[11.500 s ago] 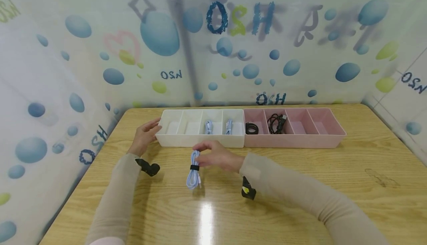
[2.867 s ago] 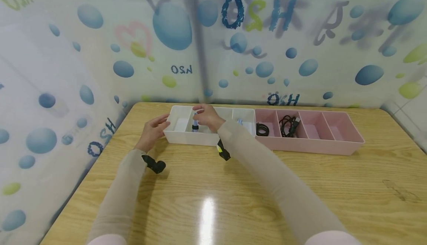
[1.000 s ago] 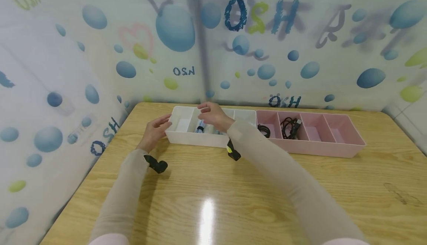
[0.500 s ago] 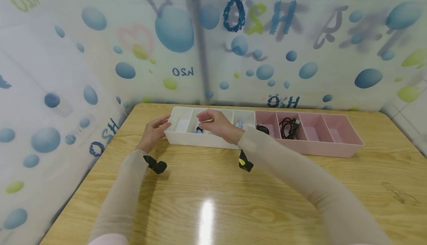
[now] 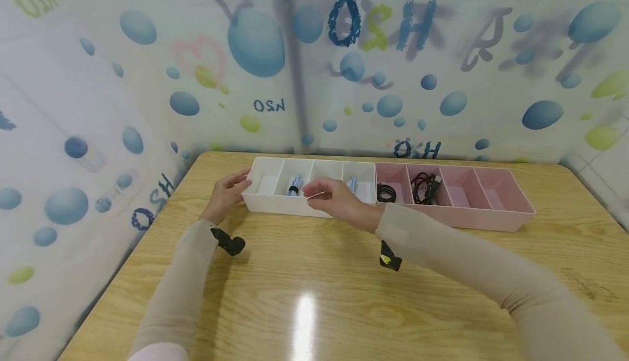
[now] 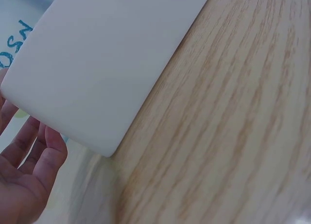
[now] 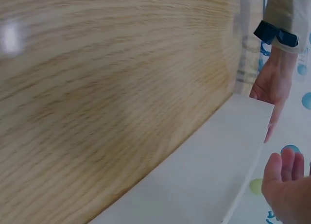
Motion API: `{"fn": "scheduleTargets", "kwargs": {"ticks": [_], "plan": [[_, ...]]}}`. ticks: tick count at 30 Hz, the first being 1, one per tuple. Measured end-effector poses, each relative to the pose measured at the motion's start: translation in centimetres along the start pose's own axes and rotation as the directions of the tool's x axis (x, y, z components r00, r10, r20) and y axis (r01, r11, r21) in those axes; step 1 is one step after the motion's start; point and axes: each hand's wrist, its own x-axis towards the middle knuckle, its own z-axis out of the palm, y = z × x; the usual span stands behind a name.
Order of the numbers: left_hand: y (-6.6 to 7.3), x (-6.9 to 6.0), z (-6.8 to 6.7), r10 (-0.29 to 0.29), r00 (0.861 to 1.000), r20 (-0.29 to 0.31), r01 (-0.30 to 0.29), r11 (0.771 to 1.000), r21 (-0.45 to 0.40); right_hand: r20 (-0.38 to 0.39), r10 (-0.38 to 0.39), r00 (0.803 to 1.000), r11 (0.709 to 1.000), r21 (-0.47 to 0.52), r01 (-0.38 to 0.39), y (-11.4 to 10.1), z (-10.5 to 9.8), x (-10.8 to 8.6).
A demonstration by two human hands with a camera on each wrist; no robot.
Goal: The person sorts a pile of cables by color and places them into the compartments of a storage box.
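Note:
A white divided box (image 5: 280, 205) stands near the back of the wooden table. Its second compartment from the left holds a light blue cable bundle (image 5: 295, 185) with a black strap round it. Another blue cable (image 5: 351, 184) shows in the rightmost compartment; my right hand hides much of the third. My left hand (image 5: 225, 196) rests its fingertips against the box's left end, as the left wrist view also shows. Over the front rim hovers my right hand (image 5: 339, 202), fingers loosely bent and holding nothing.
Against the white box's right end stands a pink divided box (image 5: 472, 216). A coiled black cable (image 5: 386, 192) lies in its first compartment and a black USB cable (image 5: 426, 188) in its second. A patterned wall sheet (image 5: 314, 99) rises behind the table (image 5: 275, 284).
Earlier my right hand held the strapped blue cable bundle over the table, then lowered it into the second compartment and let go. It has since drawn back rightward and nearer. My left hand stays put.

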Motion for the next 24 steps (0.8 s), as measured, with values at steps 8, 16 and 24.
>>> {"fn": "scheduleTargets", "kwargs": {"ticks": [8, 16, 24], "plan": [[0.0, -0.2, 0.0, 0.006, 1.0, -0.001, -0.006, 1.0, 0.005, -0.016, -0.006, 1.0, 0.999, -0.041, 0.006, 0.8, -1.5, -2.4], [-0.4, 0.1, 0.0, 0.015, 1.0, -0.019, -0.015, 1.0, 0.009, -0.034, -0.043, 0.999, 0.99, -0.135, 0.038, 1.5, -3.9, -5.1], [-0.2, 0.0, 0.0, 0.029, 1.0, -0.01, -0.028, 0.999, 0.026, -0.063, -0.011, 0.998, 0.99, -0.144, 0.002, 2.2, -6.2, -8.1]]}}
